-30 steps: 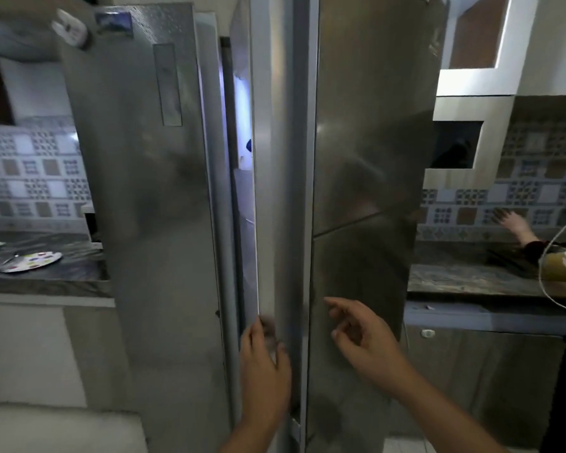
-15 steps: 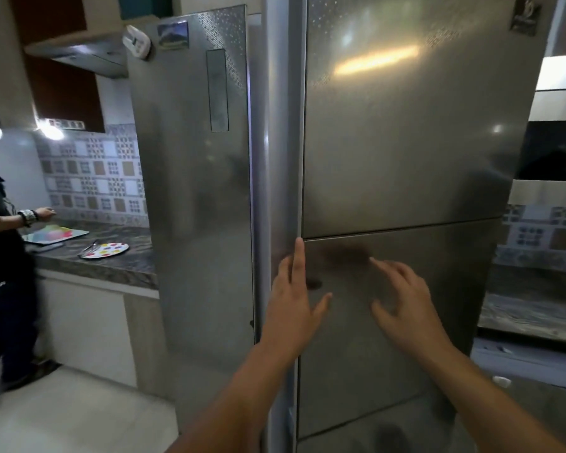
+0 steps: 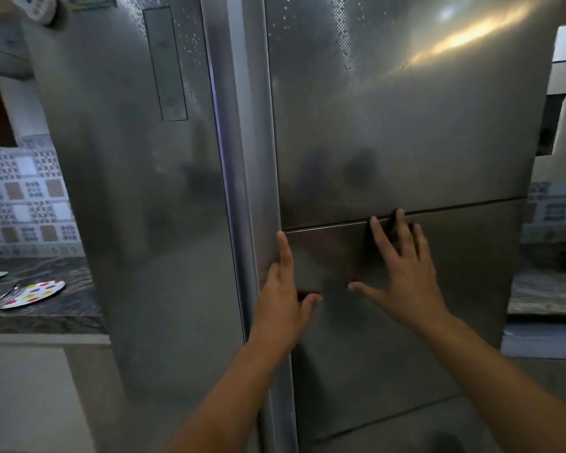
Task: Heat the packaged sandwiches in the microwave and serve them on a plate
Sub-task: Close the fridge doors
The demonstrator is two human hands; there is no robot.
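A tall steel fridge [image 3: 389, 125] fills the view, both of its doors closed. My left hand [image 3: 283, 302] lies flat with straight fingers against the left edge of the right door, just below the horizontal seam. My right hand [image 3: 402, 273] presses flat with spread fingers on the same door, fingertips at the seam. A colourful spotted plate [image 3: 33, 293] rests on the dark counter at the left. No sandwiches or microwave are in view.
A dark stone counter [image 3: 46, 318] with white cabinets below runs off to the left, with a patterned tile wall [image 3: 23, 197] behind it. Another counter [image 3: 546, 292] sits to the right of the fridge, under a wall niche [image 3: 551, 125].
The fridge doors went from ajar to closed. Both hands moved up onto the right door and press flat. The view came closer; the person at the left is out of view.
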